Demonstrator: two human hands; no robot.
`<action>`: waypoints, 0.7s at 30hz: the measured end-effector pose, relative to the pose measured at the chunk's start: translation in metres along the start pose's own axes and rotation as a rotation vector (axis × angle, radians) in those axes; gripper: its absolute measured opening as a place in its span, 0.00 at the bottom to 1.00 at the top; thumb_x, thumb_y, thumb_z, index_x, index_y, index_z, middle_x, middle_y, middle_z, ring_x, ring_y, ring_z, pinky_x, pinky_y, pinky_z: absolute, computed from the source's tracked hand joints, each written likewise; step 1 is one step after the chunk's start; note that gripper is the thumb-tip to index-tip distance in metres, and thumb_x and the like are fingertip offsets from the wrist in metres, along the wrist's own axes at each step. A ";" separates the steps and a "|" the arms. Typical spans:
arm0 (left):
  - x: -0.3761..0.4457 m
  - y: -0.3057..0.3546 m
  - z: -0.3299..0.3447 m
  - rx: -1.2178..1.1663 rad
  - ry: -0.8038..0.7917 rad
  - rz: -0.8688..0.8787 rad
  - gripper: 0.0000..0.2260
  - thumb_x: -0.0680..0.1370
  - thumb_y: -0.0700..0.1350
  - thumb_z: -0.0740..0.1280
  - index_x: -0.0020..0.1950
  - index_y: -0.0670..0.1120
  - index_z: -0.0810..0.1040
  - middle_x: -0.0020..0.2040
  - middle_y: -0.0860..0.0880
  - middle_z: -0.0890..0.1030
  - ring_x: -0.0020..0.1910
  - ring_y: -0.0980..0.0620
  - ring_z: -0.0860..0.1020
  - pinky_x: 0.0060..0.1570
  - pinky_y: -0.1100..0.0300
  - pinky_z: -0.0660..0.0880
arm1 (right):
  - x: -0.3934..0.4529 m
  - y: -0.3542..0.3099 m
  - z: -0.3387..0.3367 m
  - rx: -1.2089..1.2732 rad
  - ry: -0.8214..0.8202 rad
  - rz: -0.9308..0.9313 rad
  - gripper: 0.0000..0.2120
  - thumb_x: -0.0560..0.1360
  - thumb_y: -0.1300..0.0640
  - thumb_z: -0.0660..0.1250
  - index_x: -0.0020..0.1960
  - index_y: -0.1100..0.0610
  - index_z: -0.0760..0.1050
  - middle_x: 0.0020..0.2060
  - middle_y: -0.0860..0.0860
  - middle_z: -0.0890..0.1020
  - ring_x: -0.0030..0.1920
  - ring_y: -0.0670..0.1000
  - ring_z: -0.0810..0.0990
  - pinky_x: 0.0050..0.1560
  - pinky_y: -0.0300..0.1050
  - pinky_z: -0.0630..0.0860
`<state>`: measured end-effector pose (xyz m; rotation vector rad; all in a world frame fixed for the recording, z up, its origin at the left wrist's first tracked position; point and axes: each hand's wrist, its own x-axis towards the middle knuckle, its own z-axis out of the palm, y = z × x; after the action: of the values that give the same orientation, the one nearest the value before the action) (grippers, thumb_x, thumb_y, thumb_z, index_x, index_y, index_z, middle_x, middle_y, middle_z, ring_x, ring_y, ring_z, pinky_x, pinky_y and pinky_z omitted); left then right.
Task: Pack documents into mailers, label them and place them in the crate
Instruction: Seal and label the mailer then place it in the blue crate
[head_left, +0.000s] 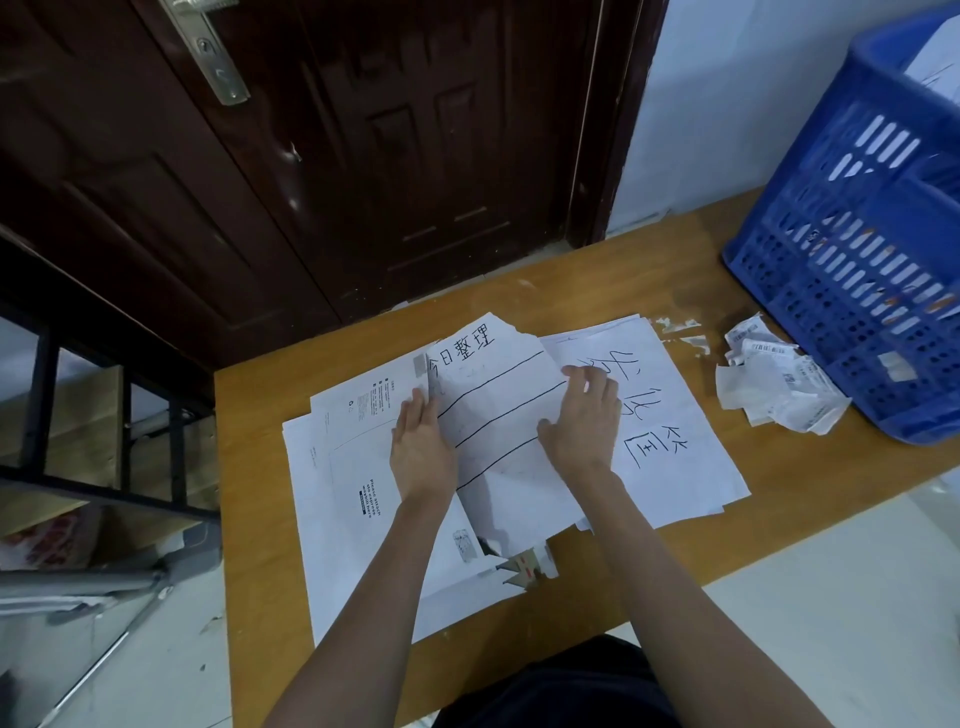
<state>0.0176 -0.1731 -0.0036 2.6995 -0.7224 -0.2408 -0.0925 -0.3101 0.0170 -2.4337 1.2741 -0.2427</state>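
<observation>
Lined document (498, 415) between left hand (422, 447) and right hand (584, 415) (both flat against its edges)

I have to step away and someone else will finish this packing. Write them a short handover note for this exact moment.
Left hand: fingers straight, pressed against the left edge of the lined sheet.
Right hand: lies flat on the same sheet's right side.
The sheet sits on the stack of white mailers; more handwritten sheets lie to the right, crumpled label scraps beyond them.
The blue crate at the table's right end already holds some white items.
Left: get this sheet into a mailer, label it, put it in the crate.
</observation>
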 end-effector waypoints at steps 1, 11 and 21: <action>0.000 0.000 0.000 0.006 -0.001 0.004 0.27 0.79 0.35 0.60 0.77 0.47 0.59 0.77 0.50 0.58 0.76 0.50 0.58 0.70 0.53 0.66 | 0.000 -0.004 0.000 0.062 0.012 -0.078 0.22 0.67 0.63 0.70 0.60 0.58 0.72 0.57 0.54 0.72 0.57 0.56 0.71 0.55 0.47 0.69; 0.000 0.008 -0.002 0.050 -0.005 0.036 0.27 0.79 0.36 0.60 0.77 0.48 0.57 0.78 0.50 0.57 0.76 0.51 0.56 0.71 0.55 0.64 | -0.029 -0.041 0.023 0.011 -1.059 0.014 0.08 0.74 0.64 0.65 0.52 0.66 0.77 0.42 0.59 0.83 0.39 0.56 0.84 0.45 0.50 0.82; 0.003 0.018 -0.005 0.073 -0.025 0.048 0.31 0.79 0.34 0.60 0.78 0.47 0.52 0.78 0.49 0.54 0.76 0.50 0.57 0.70 0.54 0.65 | -0.033 -0.042 0.022 0.200 -1.309 0.210 0.19 0.76 0.72 0.55 0.66 0.67 0.70 0.58 0.63 0.80 0.57 0.58 0.81 0.57 0.48 0.78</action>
<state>0.0136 -0.1880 0.0072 2.7489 -0.8177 -0.2416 -0.0726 -0.2557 0.0155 -1.6092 0.7596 1.0446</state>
